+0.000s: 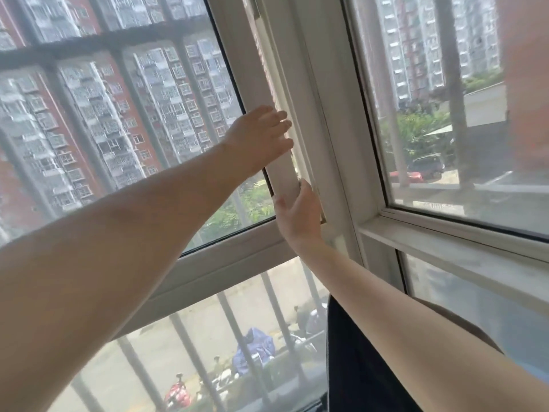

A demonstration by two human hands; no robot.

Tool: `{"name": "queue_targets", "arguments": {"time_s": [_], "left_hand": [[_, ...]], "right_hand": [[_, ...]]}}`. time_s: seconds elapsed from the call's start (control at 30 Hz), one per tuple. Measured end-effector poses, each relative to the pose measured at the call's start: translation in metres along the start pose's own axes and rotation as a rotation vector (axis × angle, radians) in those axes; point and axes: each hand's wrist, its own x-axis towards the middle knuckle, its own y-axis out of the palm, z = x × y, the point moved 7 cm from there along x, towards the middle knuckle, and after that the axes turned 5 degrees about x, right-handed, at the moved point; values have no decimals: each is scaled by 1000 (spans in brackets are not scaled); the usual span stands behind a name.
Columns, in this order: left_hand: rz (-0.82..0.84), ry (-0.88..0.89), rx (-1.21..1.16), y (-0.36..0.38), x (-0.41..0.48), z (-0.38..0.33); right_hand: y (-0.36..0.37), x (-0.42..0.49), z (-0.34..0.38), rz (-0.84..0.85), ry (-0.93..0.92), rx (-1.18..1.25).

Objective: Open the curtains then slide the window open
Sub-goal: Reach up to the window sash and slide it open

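Observation:
The sliding window sash [252,245] has a white frame and fills the left half of the view. My left hand [261,138] lies on the sash's right upright stile [285,176], with the fingers stretched over its edge. Just below it, my right hand [300,215] grips the same stile, thumb pointing up and fingers hidden behind it. A thin slit of green shows between the stile and the fixed middle post [335,162]. No curtain hangs in front of the glass.
A fixed pane [445,114] stands to the right of the post, with lower panes [237,337] under both. Metal security bars [190,352] run outside the glass. Dark clothing [356,367] hangs at the bottom between my arms.

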Motion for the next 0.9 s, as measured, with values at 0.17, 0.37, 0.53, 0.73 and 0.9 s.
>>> {"name": "queue_targets", "arguments": {"time_s": [0.17,0.37,0.53,0.73,0.9], "left_hand": [[-32,-16,1,9,2,-2],[-63,-47,-11,8,-1,-3],[-42,-91,-31,10,2,-4],[-20,-94,-28,12,-3,-4],[-12,-99,-24,16,-16,0]], "right_hand": [[6,7,-8,16,-6,9],[6,6,-8,-19,-13,-2],[7,4,-5,-33,-20,-18],[13,3,-7,-29,-7,-17],[21,-5,1,-14,-21,-9]]}}
